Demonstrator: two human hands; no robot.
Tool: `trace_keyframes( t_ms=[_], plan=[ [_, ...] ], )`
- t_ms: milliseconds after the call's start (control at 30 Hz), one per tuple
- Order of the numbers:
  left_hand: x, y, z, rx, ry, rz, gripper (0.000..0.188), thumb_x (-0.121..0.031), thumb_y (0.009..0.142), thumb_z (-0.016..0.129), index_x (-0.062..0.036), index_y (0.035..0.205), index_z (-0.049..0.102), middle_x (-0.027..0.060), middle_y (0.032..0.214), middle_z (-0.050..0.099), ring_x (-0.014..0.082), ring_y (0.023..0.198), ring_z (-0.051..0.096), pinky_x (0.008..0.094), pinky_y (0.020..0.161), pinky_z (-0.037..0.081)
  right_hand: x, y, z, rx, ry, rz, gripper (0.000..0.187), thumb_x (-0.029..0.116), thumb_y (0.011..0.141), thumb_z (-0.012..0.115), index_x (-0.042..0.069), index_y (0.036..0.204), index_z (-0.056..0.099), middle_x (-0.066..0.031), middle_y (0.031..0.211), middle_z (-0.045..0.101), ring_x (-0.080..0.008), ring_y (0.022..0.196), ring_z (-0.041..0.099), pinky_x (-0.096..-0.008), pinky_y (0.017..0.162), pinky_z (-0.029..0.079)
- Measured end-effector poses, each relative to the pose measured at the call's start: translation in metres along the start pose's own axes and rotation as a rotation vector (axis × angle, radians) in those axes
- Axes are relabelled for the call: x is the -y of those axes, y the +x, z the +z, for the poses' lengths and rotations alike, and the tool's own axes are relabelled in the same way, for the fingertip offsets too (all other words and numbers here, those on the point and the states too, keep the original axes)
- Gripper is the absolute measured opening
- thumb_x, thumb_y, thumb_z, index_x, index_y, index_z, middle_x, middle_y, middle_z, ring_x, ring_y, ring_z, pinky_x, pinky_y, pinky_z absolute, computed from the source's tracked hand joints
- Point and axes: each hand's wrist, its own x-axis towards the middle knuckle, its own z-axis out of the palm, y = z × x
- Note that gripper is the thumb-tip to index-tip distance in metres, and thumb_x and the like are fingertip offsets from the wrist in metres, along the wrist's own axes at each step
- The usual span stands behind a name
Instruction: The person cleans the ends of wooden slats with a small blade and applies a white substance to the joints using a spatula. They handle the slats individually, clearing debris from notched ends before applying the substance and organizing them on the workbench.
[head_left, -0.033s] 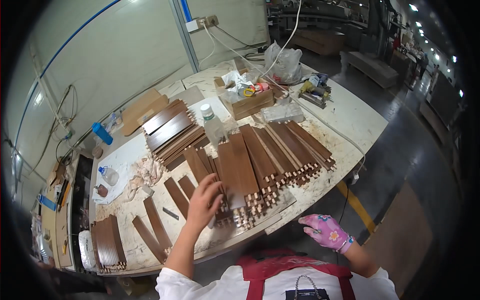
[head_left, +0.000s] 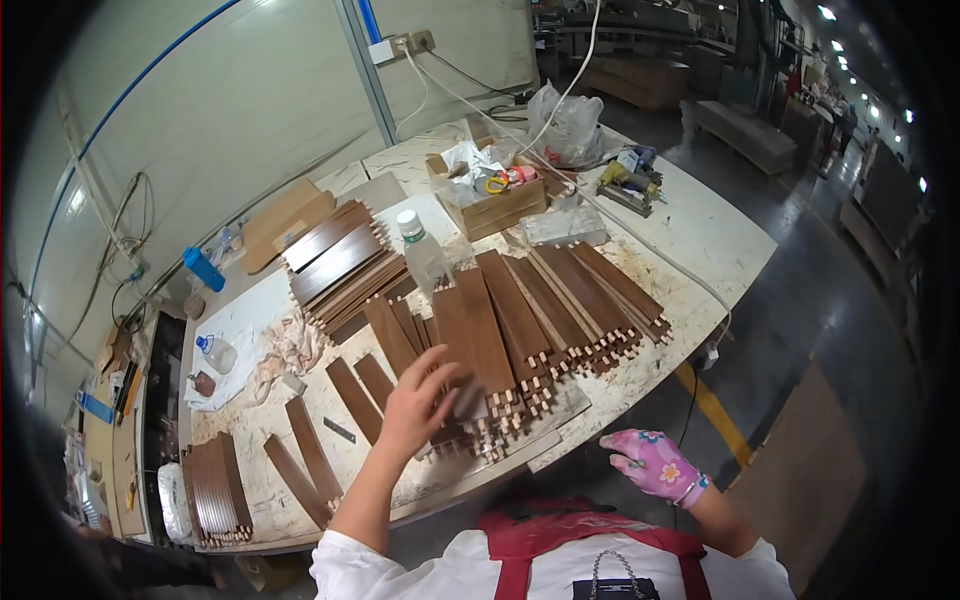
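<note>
My bare left hand [head_left: 418, 402] is over the front ends of brown wooden slats [head_left: 478, 335] on the table, its fingers apart and slightly curved. A blurred patch lies beside its fingertips, so contact there is hard to make out. My right hand [head_left: 655, 465], in a pink flowered glove, hangs off the table's front edge with thumb and fingers parted and nothing in it. More slats [head_left: 585, 295] fan out to the right, with pale dowel pegs at their near ends. Two pairs of single slats [head_left: 302, 455] lie left of my left hand.
A clear bottle [head_left: 424, 255] stands behind the slats. Farther back are a cardboard box [head_left: 500, 212], a plastic bag [head_left: 565, 125] and a nail gun [head_left: 630, 185]. One slat stack [head_left: 215, 485] sits at the left. A white cable [head_left: 660, 260] crosses the table's right side.
My left hand has shifted slightly to the right over the slats. My right hand stays almost where it was.
</note>
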Motion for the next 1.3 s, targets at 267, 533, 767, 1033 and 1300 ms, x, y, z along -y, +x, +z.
trace_keyframes(
  t_ms=[267,533,767,1033,1300],
  plan=[
    [0.0,0.084,0.028,0.092,0.012,0.198,0.029,-0.01,0.082,0.064,-0.0079,0.11,0.06,0.0106,0.118,0.058,0.031,0.101,0.059,0.0387,0.084,0.05,-0.032,0.02,-0.047,-0.048,-0.019,0.157,0.029,0.019,0.087,0.058,0.003,0.111,0.063,-0.0159,0.106,0.065,-0.0324,0.1,0.061,-0.0389,0.087,0.048],
    [-0.001,0.13,0.023,0.198,0.198,0.17,0.029,-0.011,0.081,0.066,-0.0088,0.11,0.062,0.0085,0.112,0.061,0.0279,0.097,0.062,0.0367,0.081,0.051,-0.121,0.09,-0.14,0.087,0.314,0.215,0.045,0.026,0.095,0.05,-0.002,0.13,0.044,-0.0133,0.136,0.049,-0.0254,0.117,0.052,-0.039,0.094,0.044],
    [-0.048,0.149,0.059,0.182,0.275,-0.119,0.031,-0.006,0.075,0.07,-0.0062,0.105,0.064,0.0113,0.11,0.062,0.0316,0.097,0.061,0.0387,0.081,0.051,-0.278,0.304,-0.237,-0.293,0.022,0.083,0.015,0.022,0.083,0.058,0.009,0.084,0.064,-0.0131,0.086,0.067,-0.0278,0.079,0.063,-0.036,0.075,0.049],
    [-0.105,0.144,0.072,0.232,0.408,-0.45,0.029,-0.005,0.075,0.069,-0.0044,0.103,0.063,0.0112,0.108,0.064,0.0322,0.094,0.063,0.0387,0.079,0.051,-0.35,0.487,-0.225,-0.177,0.062,-0.071,0.025,0.019,0.081,0.063,0.011,0.104,0.065,-0.014,0.098,0.067,-0.0314,0.095,0.063,-0.0386,0.083,0.049],
    [-0.114,0.151,0.095,0.23,0.471,-0.552,0.029,-0.003,0.071,0.07,-0.0042,0.1,0.065,0.011,0.103,0.065,0.0316,0.089,0.063,0.0369,0.075,0.052,-0.287,0.595,-0.232,-0.087,-0.259,-0.274,0.022,0.023,0.08,0.062,0.014,0.1,0.067,-0.0123,0.1,0.067,-0.0322,0.095,0.063,-0.0414,0.083,0.05]
  ],
)
